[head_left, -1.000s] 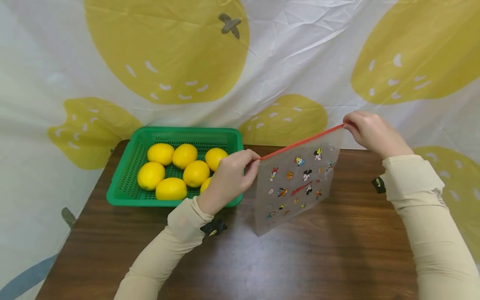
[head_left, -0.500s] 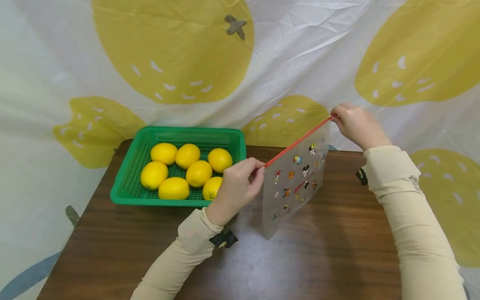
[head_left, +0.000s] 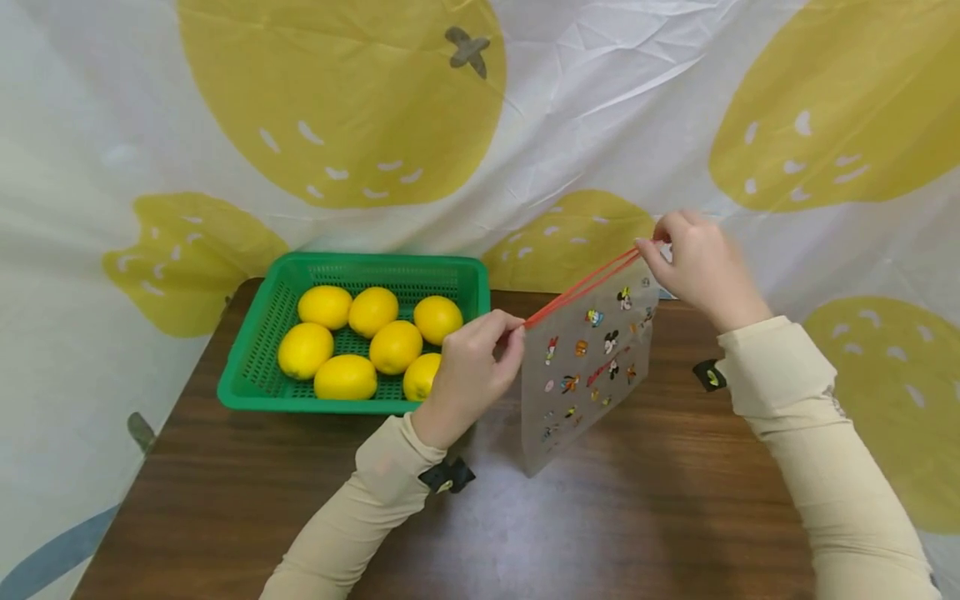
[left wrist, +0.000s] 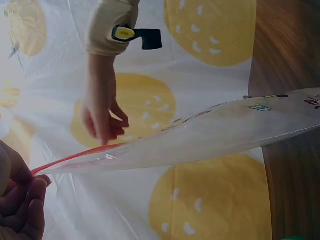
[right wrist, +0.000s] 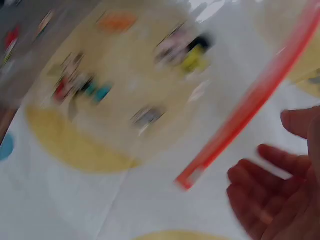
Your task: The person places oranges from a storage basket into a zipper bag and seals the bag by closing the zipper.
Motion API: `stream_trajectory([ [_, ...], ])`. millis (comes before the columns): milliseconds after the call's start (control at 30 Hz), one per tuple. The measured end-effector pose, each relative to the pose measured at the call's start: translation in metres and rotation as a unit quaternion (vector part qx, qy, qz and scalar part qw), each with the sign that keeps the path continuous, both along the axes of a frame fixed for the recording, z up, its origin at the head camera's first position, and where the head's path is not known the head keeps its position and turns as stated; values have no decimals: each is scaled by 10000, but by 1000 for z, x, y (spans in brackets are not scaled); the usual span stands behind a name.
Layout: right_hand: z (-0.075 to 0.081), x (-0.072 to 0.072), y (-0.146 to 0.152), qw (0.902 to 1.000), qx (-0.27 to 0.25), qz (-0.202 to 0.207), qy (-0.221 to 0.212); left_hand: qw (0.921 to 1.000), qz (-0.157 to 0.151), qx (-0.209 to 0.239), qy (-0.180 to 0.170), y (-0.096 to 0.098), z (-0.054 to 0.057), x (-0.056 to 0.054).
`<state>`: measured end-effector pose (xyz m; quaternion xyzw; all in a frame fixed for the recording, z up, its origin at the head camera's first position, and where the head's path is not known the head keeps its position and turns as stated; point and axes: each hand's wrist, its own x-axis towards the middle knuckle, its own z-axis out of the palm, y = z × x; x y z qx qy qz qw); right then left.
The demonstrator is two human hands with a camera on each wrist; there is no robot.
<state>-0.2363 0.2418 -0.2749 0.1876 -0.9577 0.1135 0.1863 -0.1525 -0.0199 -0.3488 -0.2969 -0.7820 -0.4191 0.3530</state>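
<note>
A translucent zipper bag (head_left: pixel 585 367) with small cartoon prints and a red top edge hangs upright above the table. My left hand (head_left: pixel 472 371) pinches the left end of that red edge between thumb and fingers. In the head view, the red edge shows as two strips slightly apart. At the far end is my right hand (head_left: pixel 705 267), thumb and fingers spread. The blurred right wrist view shows the red edge (right wrist: pixel 250 100) a little apart from the right fingers (right wrist: pixel 270 190). In the left wrist view the bag (left wrist: pixel 215 132) is seen nearly edge-on.
To the left, a green plastic basket (head_left: pixel 232 367) holds several yellow lemons (head_left: pixel 345 379). It stands at the back of the dark wooden table (head_left: pixel 225 500). Behind the table hangs a white cloth (head_left: pixel 570 100) with large yellow fruit prints.
The right hand first moved leftward with the bag's far end, then parted its fingers from the red edge. The single red line became two strips. The left hand shifted slightly right and kept its pinch.
</note>
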Motion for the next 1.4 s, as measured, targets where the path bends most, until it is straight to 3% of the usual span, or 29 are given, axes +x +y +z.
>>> stream_trajectory([
  [167,8,15,-16,9885,49,-850,-1246,10000,60,17,24,1,0,0],
  [233,8,16,-18,9791,38,-878,-1832,10000,67,19,41,1,-1,0],
  [367,6,14,-18,9626,-184,-503,-2655,9999,37,5,117,3,-2,0],
  [600,0,10,-16,9506,-843,-95,-2988,9996,-64,-117,233,6,-3,2],
  [733,-1,10,-16,9460,-1098,-184,-3046,9988,-481,-90,79,5,-4,2],
  [833,0,11,-16,9447,-1194,-320,-3036,9935,-1083,-31,-350,3,0,-1],
  [900,0,13,-15,9435,-1239,-330,-3054,9850,-1513,-25,-827,1,7,-3],
  [967,0,14,-16,9424,-1301,-302,-3067,9756,-1707,-71,-1375,0,19,-7],
  [1033,1,16,-16,9406,-1352,-254,-3105,9675,-1668,-156,-1894,1,31,-14],
  [1167,0,19,-19,9393,-1443,-197,-3108,9573,-1028,-453,-2664,13,49,-40],
  [1267,-1,21,-21,9369,-1531,-189,-3139,9413,-715,-855,-3186,27,51,-59],
  [1400,-2,22,-24,9370,-1498,-179,-3149,9204,-780,-1334,-3591,43,44,-70],
])
